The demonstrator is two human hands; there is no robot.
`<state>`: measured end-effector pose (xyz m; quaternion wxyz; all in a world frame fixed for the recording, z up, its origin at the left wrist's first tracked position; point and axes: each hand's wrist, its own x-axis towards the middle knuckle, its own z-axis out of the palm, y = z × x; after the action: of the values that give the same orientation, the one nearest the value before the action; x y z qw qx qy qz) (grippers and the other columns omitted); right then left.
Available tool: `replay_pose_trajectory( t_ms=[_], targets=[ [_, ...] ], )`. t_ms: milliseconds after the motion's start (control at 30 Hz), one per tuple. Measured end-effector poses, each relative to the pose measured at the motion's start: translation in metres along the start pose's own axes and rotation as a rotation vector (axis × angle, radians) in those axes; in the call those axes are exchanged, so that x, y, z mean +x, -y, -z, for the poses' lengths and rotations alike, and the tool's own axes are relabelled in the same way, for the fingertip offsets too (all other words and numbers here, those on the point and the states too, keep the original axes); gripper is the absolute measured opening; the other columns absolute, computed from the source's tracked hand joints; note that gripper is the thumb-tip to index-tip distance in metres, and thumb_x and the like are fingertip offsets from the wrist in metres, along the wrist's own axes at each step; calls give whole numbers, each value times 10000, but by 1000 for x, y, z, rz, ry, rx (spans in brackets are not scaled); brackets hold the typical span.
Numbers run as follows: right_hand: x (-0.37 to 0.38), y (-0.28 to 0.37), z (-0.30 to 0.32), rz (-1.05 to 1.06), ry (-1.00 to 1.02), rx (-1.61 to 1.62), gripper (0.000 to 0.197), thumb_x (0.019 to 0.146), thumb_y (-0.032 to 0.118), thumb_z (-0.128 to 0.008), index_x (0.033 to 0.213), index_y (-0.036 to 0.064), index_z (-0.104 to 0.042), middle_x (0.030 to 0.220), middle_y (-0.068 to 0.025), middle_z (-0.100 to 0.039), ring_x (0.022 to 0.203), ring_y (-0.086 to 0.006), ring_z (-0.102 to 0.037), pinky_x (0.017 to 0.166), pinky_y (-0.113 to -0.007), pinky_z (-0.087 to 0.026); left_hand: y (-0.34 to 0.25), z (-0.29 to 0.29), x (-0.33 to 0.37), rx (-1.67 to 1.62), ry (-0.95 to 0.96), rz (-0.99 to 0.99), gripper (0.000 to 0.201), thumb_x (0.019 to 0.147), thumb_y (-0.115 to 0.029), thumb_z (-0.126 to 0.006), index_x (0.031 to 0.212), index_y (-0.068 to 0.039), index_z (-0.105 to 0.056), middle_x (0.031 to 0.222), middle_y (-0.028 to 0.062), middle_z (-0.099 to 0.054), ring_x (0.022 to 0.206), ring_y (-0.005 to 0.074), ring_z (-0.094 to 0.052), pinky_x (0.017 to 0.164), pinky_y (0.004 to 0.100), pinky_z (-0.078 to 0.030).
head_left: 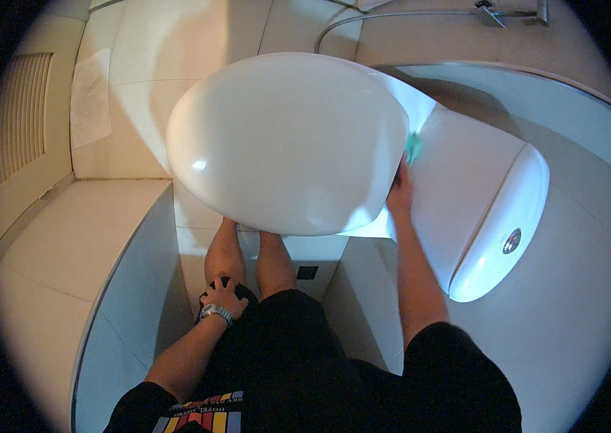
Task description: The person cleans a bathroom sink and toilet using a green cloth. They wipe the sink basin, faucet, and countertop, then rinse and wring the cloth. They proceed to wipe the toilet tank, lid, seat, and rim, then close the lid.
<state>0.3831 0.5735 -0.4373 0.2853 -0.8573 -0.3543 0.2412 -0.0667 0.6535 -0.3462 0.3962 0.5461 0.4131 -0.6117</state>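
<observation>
A white toilet lid (284,144) fills the middle of the view and hides the bowl beneath it. Behind it, to the right, stands the white cistern (464,195) with a round metal flush button (512,241). My right hand (401,191) reaches in at the lid's hinge end, its fingers partly hidden by the lid's edge. At its fingertips is a small green pad (413,147), pressed between lid and cistern; whether it is sponge or cloth cannot be made out. My left hand (224,296), wearing a metal wristwatch (217,312), rests on my left knee with fingers spread.
A tiled ledge (67,238) runs along the left, below a slatted panel (24,123). A pale towel or mat (91,97) lies on the tiles nearby. A small dark drain (308,273) sits by my legs. At the top, a metal hose (385,14) leads to a wall fitting.
</observation>
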Motion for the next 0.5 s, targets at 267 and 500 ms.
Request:
replay_pose_trajectory(
  t_ms=[267, 500],
  targets=[
    [-171, 14, -39, -347, 10, -226, 601, 870, -72, -385, 1448, 81, -321, 1487, -249, -271, 1380, -394, -266, 1120, -417, -254, -4, 5, -8, 24, -12, -10, 688, 781, -499, -644, 1380, -246, -418, 1500, 155, -241, 1310, 418, -354, 1009, 561, -356],
    [-171, 25, -107, -548, -348, 623, 481, 986, 93, -369, 1451, 21, -270, 1474, -292, -246, 1386, -403, -237, 1107, -456, -255, -3, -1, -2, 106, -59, -11, 697, 773, -508, -641, 1380, -248, -416, 1477, 152, -288, 1289, 412, -390, 996, 551, -372]
  ],
)
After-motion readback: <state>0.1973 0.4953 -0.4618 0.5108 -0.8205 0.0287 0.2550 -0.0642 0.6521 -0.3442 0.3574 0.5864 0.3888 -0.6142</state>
